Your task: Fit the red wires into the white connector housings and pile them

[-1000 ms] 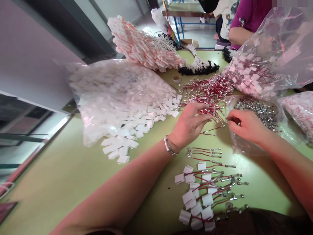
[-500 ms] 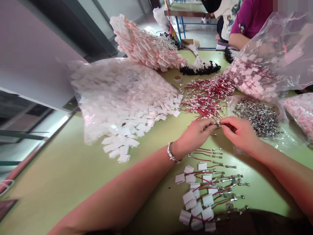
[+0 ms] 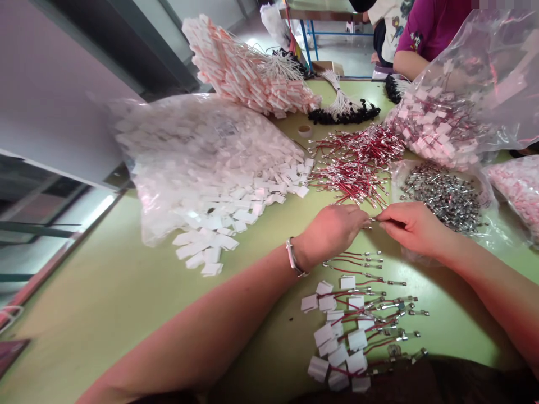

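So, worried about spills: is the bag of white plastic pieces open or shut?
Open: the bag mouth gapes and white pieces have spilled onto the table.

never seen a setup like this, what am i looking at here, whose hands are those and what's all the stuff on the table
This is one picture from a camera worn on a person's head, looking forward and down, so the two bare arms coming in from the bottom are that person's own. The left hand and the right hand meet fingertip to fingertip, pinching a small metal-tipped part between them; it is too small to identify for sure.

On the pale green table lie a clear plastic bag of small white plastic housings, a loose pile of short red wires with metal ends, and a clear bag of small silver metal pieces. Nearer the person lie red wires fitted with white housings. At the far end sits another person in a purple shirt.
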{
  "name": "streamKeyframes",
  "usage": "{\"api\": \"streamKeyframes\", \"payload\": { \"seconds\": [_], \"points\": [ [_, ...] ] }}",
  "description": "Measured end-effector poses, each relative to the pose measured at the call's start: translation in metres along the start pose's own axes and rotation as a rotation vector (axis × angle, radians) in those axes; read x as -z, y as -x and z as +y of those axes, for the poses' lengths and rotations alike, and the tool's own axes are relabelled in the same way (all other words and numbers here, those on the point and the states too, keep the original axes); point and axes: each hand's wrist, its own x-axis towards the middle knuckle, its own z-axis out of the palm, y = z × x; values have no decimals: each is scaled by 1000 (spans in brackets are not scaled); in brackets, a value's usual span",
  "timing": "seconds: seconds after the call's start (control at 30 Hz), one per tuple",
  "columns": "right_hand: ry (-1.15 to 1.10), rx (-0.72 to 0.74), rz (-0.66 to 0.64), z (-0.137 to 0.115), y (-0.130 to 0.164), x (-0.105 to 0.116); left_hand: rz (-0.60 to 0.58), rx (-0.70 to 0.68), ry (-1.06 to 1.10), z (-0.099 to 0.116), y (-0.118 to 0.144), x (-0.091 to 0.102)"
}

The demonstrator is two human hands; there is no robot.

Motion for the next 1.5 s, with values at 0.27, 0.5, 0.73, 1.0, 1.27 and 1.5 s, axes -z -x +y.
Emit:
{"api": "streamKeyframes", "payload": {
  "seconds": [0.27, 0.5, 0.73, 1.0, 1.27, 1.5],
  "points": [
    [-109, -298, -205, -9, -3, 4, -152, -23, 78, -3, -5, 20],
    [1, -221, -394, -6, -4, 28, -138, 190, 176, -3, -13, 10],
    [347, -430, -191, 40, 6, 69, -115, 188, 105, 4, -18, -7],
    [634, -483, -108, 48, -6, 29, 402, 477, 776, -4, -14, 16],
    [752, -412, -157, 45, -2, 20, 150, 507, 814, 7, -13, 3],
    [298, -416, 166, 20, -2, 30, 62, 499, 801, 9, -12, -3]
  ]
}}
